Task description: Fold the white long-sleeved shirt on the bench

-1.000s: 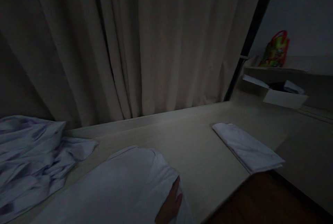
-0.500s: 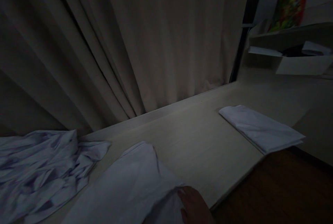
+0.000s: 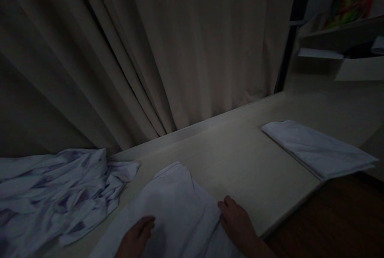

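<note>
Two hands, three cloths, one worktop (image 3: pixel 237 162). White cloth (image 3: pixel 177 206): smooth, layered, lying on worktop between crumpled cloth (image 3: pixel 75 194) and front edge, running out of view at bottom. Right hand (image 3: pixel 238 220) nearly closed, fingertips pinching its right edge. Left hand (image 3: pixel 136 236) half open, fingers bent over its left part; can't tell if touching. Crumpled cloth: wrinkled, purple-patched, by back edge. Folded cloth (image 3: pixel 315 148): flat, rectangular, one corner past front edge. One pleated curtain (image 3: pixel 195 50) behind.
</note>
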`<action>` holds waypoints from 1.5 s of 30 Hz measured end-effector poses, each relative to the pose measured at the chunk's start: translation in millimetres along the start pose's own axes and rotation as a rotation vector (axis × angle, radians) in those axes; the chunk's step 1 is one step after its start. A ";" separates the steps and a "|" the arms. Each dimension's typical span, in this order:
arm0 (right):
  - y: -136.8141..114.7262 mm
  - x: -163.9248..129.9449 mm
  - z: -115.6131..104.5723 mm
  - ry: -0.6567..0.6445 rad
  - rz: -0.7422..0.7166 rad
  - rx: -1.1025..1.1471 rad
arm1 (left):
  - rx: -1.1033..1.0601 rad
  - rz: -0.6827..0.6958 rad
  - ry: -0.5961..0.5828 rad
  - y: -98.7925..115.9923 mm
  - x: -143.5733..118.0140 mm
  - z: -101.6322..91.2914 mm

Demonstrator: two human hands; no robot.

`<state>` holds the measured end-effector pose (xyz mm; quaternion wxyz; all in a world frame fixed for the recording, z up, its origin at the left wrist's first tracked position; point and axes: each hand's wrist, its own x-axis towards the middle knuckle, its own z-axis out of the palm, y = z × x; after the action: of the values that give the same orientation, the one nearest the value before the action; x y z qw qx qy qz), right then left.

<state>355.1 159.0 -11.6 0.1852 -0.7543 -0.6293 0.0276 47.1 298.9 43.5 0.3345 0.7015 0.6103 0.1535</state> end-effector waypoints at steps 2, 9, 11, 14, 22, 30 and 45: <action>0.8 2.0 10.3 0.041 -0.048 -0.005 | 0.051 0.045 -0.051 41.7 39.1 17.7; 25.5 -0.1 45.2 0.213 -0.090 0.007 | 0.015 -0.015 -0.035 108.6 132.6 97.8; 34.8 -0.8 42.2 0.170 -0.069 0.018 | -0.069 -0.039 -0.051 111.1 143.3 105.6; 46.8 -0.7 30.2 0.110 0.003 0.071 | -0.272 -0.083 -0.111 115.1 151.4 106.9; 66.4 6.0 14.2 0.025 0.163 0.046 | -0.612 -0.131 -0.226 126.5 163.9 118.3; 71.5 4.1 20.6 0.009 0.196 -0.040 | -0.504 -0.054 -0.116 124.1 168.7 128.3; 69.7 15.0 -7.4 -0.143 0.266 0.073 | -0.124 0.083 -0.126 97.5 52.6 84.7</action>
<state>425.7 161.8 -23.7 0.1618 -0.8201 -0.5337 0.1282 184.3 322.3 35.6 0.4084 0.7124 0.5478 0.1603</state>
